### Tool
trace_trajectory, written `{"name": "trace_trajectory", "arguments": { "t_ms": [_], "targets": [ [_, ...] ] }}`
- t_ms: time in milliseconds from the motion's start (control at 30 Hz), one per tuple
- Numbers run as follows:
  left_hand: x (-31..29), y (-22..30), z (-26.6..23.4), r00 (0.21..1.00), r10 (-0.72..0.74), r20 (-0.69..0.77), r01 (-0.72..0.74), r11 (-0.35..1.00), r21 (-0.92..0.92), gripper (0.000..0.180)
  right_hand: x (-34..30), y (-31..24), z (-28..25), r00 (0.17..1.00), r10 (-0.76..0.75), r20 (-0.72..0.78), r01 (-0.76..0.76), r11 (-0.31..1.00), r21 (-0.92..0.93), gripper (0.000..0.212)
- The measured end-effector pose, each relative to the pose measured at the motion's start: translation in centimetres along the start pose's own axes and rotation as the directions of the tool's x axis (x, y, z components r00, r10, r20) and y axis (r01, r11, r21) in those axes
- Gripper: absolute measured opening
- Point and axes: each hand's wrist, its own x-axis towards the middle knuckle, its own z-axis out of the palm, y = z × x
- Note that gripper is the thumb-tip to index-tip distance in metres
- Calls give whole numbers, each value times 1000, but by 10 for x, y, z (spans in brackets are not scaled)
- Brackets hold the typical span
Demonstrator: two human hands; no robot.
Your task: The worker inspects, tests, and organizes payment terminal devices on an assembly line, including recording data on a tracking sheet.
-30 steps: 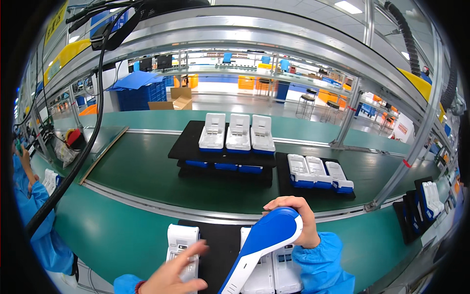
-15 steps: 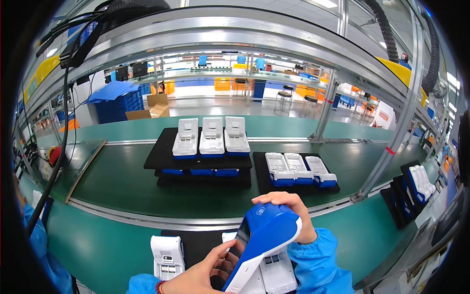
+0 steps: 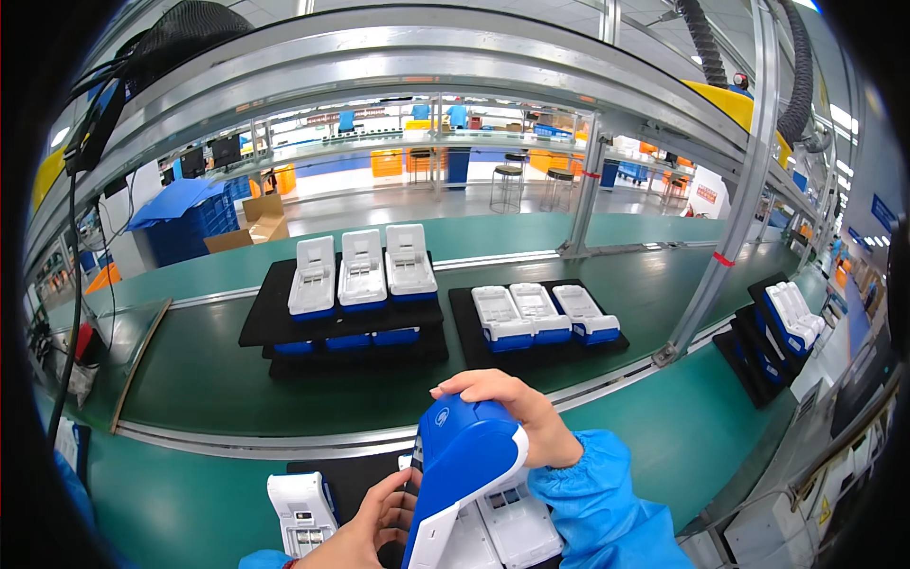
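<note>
A blue and white handheld payment terminal (image 3: 471, 453) is tilted up in front of me, its side edge facing me. My right hand (image 3: 526, 415) wraps over its blue top end, fingers closed on it. With fingers curled, my left hand (image 3: 365, 531) grips the lower left side, partly hidden by the terminal. Below it, other terminals lie with white backs up, one white terminal back (image 3: 519, 526) showing under my right wrist. A further terminal (image 3: 305, 512) lies left of my left hand on a black foam mat (image 3: 353, 482).
On the green conveyor belt (image 3: 209, 398) ahead sit a two-layer stack of black trays (image 3: 267, 313) and a single black tray (image 3: 462, 318), all carrying terminals. More stacked trays (image 3: 749, 356) stand at the right. A metal post (image 3: 706, 294) rises at the belt's near edge.
My view has turned to the right, so the scene sits further left. The terminal has turned more edge-on, and its dark screen is now mostly out of sight. Both hands stay on it.
</note>
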Motion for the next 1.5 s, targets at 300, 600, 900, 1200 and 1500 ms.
{"name": "trace_trajectory", "arguments": {
  "t_ms": [300, 600, 900, 1200, 1500],
  "targets": [
    [0, 13, -3, 984, -153, -92, 154, 988, -3, 93, 4, 18, 4, 985, 131, -114, -132, 991, -2, 57],
    [-1, -1, -20, 981, -193, -21, 190, 978, -85, 88, 1, 40, 12, 913, 371, -172, -372, 928, 28, 55],
    [1, -12, -23, 986, -163, 38, 154, 790, -594, 62, 5, 34, 19, 903, 364, -229, -367, 930, 29, 48],
    [-4, -4, -4, 989, 79, 123, 107, 180, -978, 67, -7, 54, 26, 757, 636, -150, -643, 765, -5, 34],
    [-8, 2, 5, 999, 21, -29, -32, 156, -987, 63, -7, 56, 33, 714, 696, -74, -693, 718, 70, 36]
  ]
}}
